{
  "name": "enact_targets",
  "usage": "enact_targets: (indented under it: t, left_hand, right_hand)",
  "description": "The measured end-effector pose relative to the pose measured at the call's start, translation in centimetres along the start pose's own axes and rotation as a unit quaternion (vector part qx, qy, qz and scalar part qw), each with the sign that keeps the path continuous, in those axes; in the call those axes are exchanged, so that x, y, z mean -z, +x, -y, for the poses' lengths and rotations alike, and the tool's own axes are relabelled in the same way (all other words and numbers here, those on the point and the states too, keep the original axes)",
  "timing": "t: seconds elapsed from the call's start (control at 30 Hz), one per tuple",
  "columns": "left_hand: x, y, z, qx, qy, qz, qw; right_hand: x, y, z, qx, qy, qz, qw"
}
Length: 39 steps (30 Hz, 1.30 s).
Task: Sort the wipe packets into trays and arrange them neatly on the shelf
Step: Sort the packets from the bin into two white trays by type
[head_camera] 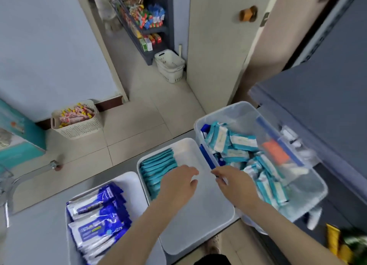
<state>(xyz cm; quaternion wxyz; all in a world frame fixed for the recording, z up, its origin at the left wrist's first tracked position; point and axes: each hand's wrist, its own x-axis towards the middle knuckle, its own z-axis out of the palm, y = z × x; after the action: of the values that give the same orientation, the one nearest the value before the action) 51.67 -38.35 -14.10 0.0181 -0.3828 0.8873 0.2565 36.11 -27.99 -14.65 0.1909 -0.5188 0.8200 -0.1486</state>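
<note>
At the white tray (198,215) and clear bin (234,110), left hand (178,183) and right hand (232,183) hang loosely open, empty; teal packets (240,143) look light, soft, slick: pinch the flat faces.

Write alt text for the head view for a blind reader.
Two bare hands work over a white tray: the left hand is at a neat row of teal packets, the right hand at a clear bin of loose ones. A second tray holds blue packets.
</note>
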Motion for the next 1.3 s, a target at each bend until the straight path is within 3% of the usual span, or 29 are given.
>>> enact_targets:
  t: [0.13, 0.37, 0.57, 0.77, 0.83, 0.93, 1.0, 1.07, 1.13, 1.23, 1.3]
  left_hand:
    - [-0.8, 3.0, -4.8, -0.019, -0.013, 0.013, 1.0]
    - [-2.8, 6.5, -9.9, 0.018, -0.066, 0.054, 0.996]
    - [-4.5, 7.7, -11.7, 0.065, -0.115, 0.075, 0.988]
    - [-6.0, 8.7, -12.2, 0.123, -0.215, 0.068, 0.966]
    - [-6.2, 9.1, -12.5, 0.173, -0.299, 0.056, 0.937]
    - [-5.2, 9.9, -13.7, 0.271, -0.499, 0.076, 0.82]
    - [-4.9, 10.5, -14.2, 0.307, -0.576, 0.099, 0.751]
    - [-5.3, 10.7, -14.5, 0.304, -0.617, 0.087, 0.721]
    - [-6.1, 10.7, -14.6, 0.289, -0.607, 0.048, 0.738]
    - [-6.9, 11.0, -14.4, 0.273, -0.53, -0.013, 0.803]
    - [-6.8, 10.8, -14.5, 0.255, -0.479, -0.033, 0.839]
  right_hand:
    - [2.0, 0.4, -7.8, -0.094, 0.005, 0.005, 0.996]
    - [2.3, 3.0, -19.0, -0.224, -0.086, 0.121, 0.963]
    - [1.2, 5.1, -22.1, -0.242, -0.099, 0.16, 0.952]
    - [0.5, 6.3, -23.1, -0.222, -0.149, 0.108, 0.958]
    - [1.4, 6.2, -22.3, -0.189, -0.117, 0.067, 0.973]
    - [2.8, 5.0, -20.2, -0.097, 0.029, -0.03, 0.994]
    - [3.9, 4.3, -18.2, 0.025, 0.048, -0.066, 0.996]
    - [4.1, 4.2, -17.6, 0.171, 0.042, -0.092, 0.98]
    - [4.0, 4.6, -18.2, 0.206, 0.053, -0.064, 0.975]
    - [4.0, 5.9, -20.6, 0.0, 0.071, 0.027, 0.997]
    - [3.5, 6.2, -22.7, -0.085, -0.007, 0.105, 0.991]
